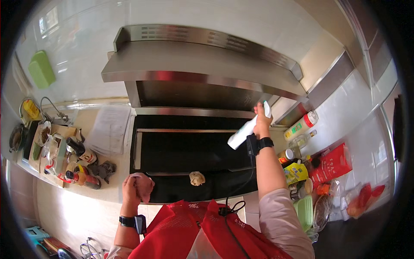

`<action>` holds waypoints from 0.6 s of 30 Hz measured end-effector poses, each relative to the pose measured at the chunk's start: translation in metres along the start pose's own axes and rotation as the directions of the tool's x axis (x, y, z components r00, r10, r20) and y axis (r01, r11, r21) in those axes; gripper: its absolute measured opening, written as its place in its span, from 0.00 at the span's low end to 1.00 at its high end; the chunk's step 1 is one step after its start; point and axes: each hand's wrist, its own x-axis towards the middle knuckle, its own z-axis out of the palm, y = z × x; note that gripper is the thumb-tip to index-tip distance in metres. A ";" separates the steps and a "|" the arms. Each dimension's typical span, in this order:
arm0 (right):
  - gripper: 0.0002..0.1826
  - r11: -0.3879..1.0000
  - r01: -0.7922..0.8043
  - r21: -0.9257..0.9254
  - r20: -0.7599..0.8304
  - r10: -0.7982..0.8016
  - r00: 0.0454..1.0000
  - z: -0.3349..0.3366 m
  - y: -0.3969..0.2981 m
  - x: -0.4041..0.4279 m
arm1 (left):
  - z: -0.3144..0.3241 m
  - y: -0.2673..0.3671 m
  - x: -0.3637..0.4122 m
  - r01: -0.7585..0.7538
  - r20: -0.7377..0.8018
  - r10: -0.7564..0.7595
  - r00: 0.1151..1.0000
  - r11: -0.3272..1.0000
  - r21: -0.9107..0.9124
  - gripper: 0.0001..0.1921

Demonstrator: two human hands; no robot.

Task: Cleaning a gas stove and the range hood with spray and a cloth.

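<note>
My right hand (262,121) is closed around the upper end of a white bottle (243,132), perhaps a cleaner spray. The bottle tilts over the right part of a black glass cooktop (187,149), its lower end towards the left. My left hand (130,191) grips a bunched pink cloth (144,186) at the cooktop's front left corner. A crumpled beige wad (197,178), possibly a scrubber or rag, lies on the black surface near the front edge, between my hands and touched by neither.
A stainless range hood (200,60) juts out above the cooktop. Sauce bottles (82,152), paper sheets (108,129) and a wooden board (66,131) crowd the left counter. On the right stand jars, a red bag (333,163) and a green basket (303,210). A black cable (241,187) trails from my right wrist.
</note>
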 end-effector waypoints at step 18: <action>0.15 0.712 0.628 -0.314 0.387 -0.508 0.770 0.068 0.009 -0.080 | 0.028 -0.004 -0.015 0.013 0.019 -0.013 1.000 1.000 0.013 0.11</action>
